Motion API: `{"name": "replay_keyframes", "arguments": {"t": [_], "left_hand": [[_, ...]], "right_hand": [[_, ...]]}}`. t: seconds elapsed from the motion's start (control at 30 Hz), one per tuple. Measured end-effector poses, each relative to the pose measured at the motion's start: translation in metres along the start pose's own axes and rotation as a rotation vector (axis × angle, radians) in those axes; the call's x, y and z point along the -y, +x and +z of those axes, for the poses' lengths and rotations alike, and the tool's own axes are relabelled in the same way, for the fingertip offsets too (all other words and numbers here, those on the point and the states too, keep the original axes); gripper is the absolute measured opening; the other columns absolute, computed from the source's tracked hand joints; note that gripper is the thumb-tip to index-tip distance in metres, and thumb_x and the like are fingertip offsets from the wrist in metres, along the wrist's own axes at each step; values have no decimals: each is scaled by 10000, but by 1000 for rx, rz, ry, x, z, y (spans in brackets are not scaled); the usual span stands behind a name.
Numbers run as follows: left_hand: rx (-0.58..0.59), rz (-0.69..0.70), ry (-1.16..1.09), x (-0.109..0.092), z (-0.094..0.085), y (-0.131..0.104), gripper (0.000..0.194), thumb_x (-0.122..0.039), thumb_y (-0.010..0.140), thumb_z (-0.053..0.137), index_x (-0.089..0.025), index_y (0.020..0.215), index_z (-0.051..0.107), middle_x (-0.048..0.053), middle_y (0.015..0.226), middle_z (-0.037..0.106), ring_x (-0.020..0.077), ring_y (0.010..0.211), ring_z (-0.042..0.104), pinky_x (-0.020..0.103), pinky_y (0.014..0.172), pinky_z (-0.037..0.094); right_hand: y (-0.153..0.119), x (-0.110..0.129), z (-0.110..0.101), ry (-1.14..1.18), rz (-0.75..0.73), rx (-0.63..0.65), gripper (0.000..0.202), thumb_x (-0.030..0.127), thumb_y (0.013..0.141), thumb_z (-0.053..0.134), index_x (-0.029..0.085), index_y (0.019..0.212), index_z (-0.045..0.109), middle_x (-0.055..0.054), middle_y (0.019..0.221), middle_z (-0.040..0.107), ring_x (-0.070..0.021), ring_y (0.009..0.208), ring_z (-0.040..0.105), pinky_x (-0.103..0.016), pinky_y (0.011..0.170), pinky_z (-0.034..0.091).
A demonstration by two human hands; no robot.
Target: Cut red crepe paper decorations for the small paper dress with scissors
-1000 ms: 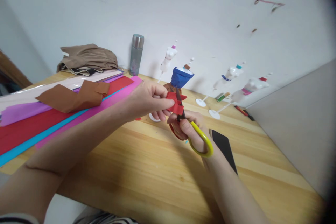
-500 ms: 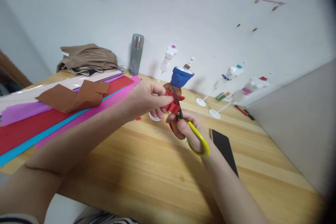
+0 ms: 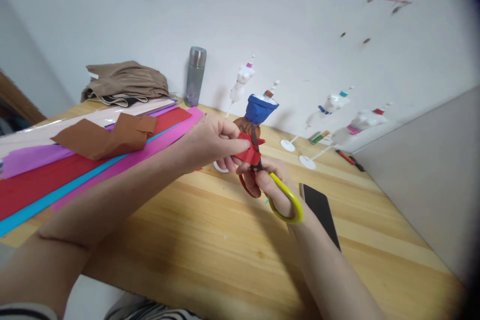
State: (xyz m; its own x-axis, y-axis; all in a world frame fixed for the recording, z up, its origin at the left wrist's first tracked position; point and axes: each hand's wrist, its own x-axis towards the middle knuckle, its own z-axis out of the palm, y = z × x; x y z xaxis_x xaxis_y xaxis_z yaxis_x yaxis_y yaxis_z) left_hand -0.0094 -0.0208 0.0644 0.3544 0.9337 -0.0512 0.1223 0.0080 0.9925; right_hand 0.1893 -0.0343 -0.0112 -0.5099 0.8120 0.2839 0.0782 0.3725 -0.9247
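Observation:
Between the thumb and fingers of my left hand (image 3: 221,142) is a small folded piece of red crepe paper (image 3: 248,154). My right hand (image 3: 272,185) grips scissors (image 3: 287,200) with one yellow and one red handle loop. The dark blades are parted around the red paper, their tips pointing away from me. Just behind my hands stands a small white mannequin (image 3: 269,94) dressed in a blue top (image 3: 260,109) and a brown skirt (image 3: 251,127). Its lower part is partly hidden by my hands and the paper.
Colored paper sheets (image 3: 157,147) and a brown piece (image 3: 105,137) lie left, with folded tan cloth (image 3: 125,82) behind. A metal flask (image 3: 195,77) stands by the wall. Other mannequins (image 3: 243,77) (image 3: 333,103) (image 3: 365,119) line the back. A black phone (image 3: 320,212) lies right.
The scissor blades have opened wider around the red paper, and the yellow handle has swung slightly right. My left hand keeps its pinch on the paper.

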Motion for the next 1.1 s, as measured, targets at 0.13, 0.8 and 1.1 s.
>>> {"name": "replay_keyframes", "arguments": {"t": [0.13,0.8,1.1], "left_hand": [[-3,-2,5,1,0,0,288,-40,813,647,-142,544,619,-1,480,662,83,428,620,135,415,460],[27,10,16,2,0,0,272,-78,818,661,-138,553,654,1,494,671,82,448,635,122,413,455],[33,29,27,3,-2,1,259,-81,804,662,-140,552,651,1,510,677,85,449,638,136,432,482]], "right_hand": [[0,-1,0,12,1,-9,525,718,936,612,196,917,671,59,569,452,-114,464,376,-289,486,284],[-1,0,3,22,-8,-42,544,729,932,605,196,973,709,79,548,364,-103,438,296,-283,450,222],[-1,-2,2,45,-28,-47,487,689,940,630,205,910,682,71,563,364,-106,471,301,-270,447,237]]}}
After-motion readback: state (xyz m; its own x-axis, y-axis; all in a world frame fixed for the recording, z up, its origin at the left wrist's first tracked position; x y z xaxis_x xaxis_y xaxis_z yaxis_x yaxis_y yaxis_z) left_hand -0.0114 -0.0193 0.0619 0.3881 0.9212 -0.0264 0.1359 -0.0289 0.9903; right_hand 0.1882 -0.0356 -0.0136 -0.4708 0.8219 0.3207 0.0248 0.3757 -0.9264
